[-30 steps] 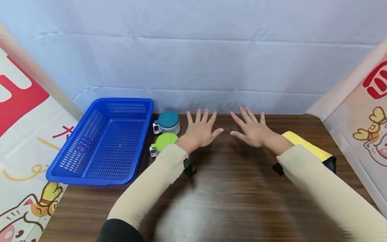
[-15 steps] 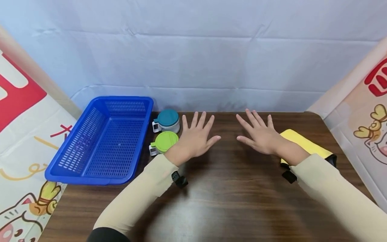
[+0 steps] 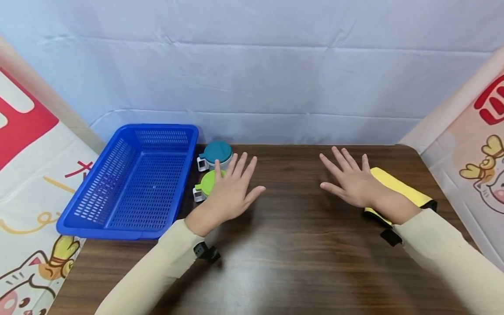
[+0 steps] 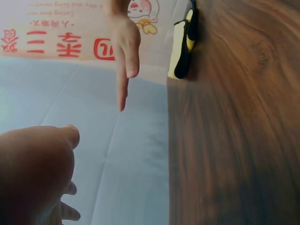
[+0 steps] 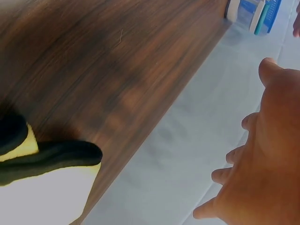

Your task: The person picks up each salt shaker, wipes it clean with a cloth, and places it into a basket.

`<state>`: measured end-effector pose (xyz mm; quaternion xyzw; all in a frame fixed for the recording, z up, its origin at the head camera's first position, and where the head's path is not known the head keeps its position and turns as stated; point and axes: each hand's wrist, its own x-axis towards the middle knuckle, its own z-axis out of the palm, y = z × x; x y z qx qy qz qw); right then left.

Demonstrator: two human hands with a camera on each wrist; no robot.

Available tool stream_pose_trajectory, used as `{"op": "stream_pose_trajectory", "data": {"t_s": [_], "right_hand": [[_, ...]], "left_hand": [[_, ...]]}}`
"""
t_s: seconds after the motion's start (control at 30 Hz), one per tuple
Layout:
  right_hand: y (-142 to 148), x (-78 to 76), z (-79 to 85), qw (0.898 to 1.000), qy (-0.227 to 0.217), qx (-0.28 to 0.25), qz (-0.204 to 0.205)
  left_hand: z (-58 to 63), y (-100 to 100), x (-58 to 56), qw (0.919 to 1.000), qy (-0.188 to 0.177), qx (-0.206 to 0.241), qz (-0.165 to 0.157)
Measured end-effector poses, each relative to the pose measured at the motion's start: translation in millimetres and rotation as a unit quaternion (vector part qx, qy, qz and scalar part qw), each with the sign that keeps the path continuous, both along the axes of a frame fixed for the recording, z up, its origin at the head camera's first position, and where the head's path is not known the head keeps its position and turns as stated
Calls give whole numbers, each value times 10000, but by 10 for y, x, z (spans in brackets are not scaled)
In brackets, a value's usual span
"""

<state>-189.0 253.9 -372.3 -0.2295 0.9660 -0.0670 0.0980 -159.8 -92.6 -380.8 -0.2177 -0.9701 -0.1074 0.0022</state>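
My left hand (image 3: pixel 227 192) hovers over the table with its fingers spread, overlapping the lime-lidded jar (image 3: pixel 205 183) in the head view. Behind that jar stands a second one, a clear jar with a teal lid (image 3: pixel 218 152) and a white handle. On the right, my other hand (image 3: pixel 354 183) is also held palm down above the table, fingers apart and nothing in them. Beside its wrist lies a folded yellow cloth (image 3: pixel 401 188) with a black underside, partly covered by the forearm. The right wrist view shows the cloth's rolled black edge (image 5: pixel 56 157) close by.
A blue perforated plastic basket (image 3: pixel 183 188) stands at the left of the brown wooden table (image 3: pixel 291 262), beside the jars. A pale cloth backdrop (image 3: pixel 252 78) hangs along the far edge. Printed banners (image 3: pixel 27 192) flank the table on both sides.
My hands have moved apart: the left one leftward and nearer to me, across the lime lid, the right one rightward toward the yellow cloth. The jars, basket and cloth have stayed put.
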Motion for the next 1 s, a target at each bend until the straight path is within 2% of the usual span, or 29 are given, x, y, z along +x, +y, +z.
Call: {"op": "stream_pose_trajectory", "data": {"t_s": [0.2, 0.3, 0.63, 1.0], "right_hand": [[160, 9, 3, 9998, -86, -36, -162], [269, 14, 2, 9995, -114, -66, -285], [642, 50, -121, 9961, -187, -389, -775], [957, 50, -325, 9879, -594, -372, -1382]], "left_hand": [[-39, -205, 117, 9977, 565, 298, 218], [-61, -298, 173, 9948, 717, 634, 362], [-212, -510, 302, 9803, 950, 1503, 859], [-402, -582, 355, 9673, 985, 1958, 1280]]}}
